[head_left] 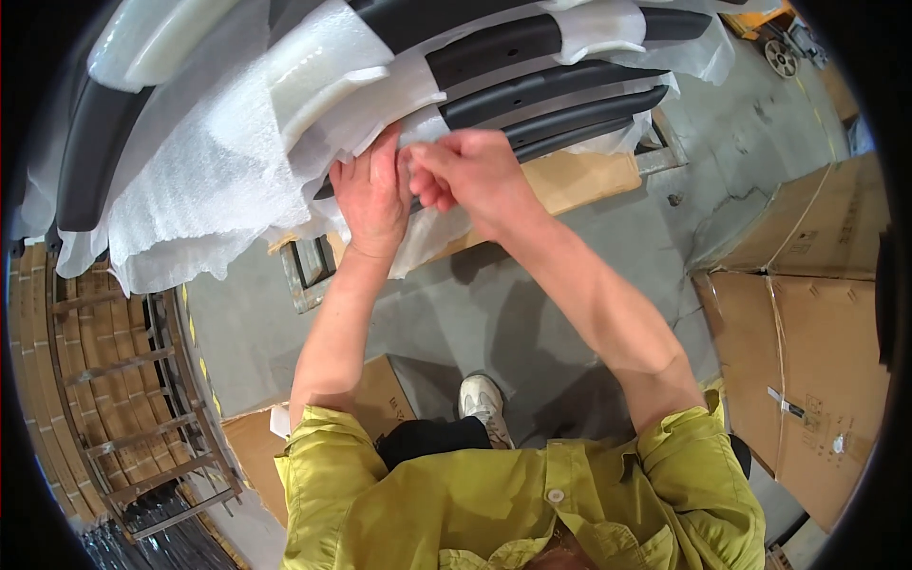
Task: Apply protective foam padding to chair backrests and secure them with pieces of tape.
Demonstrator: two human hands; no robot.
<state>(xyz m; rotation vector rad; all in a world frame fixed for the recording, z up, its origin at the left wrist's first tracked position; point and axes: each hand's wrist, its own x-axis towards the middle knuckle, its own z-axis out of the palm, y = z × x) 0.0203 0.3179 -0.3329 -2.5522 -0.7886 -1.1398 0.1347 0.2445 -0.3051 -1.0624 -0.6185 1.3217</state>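
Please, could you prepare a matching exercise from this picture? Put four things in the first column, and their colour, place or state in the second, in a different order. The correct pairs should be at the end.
Column one
1. right hand
2. bars
3. shirt
4. shoe

Column two
A. yellow-green, with rolled-up sleeves
B. pale, on the grey floor
C. fingers curled, close beside the left hand
D. black and curved, partly covered with white foam

Pairs: 1-C, 2-D, 3-A, 4-B
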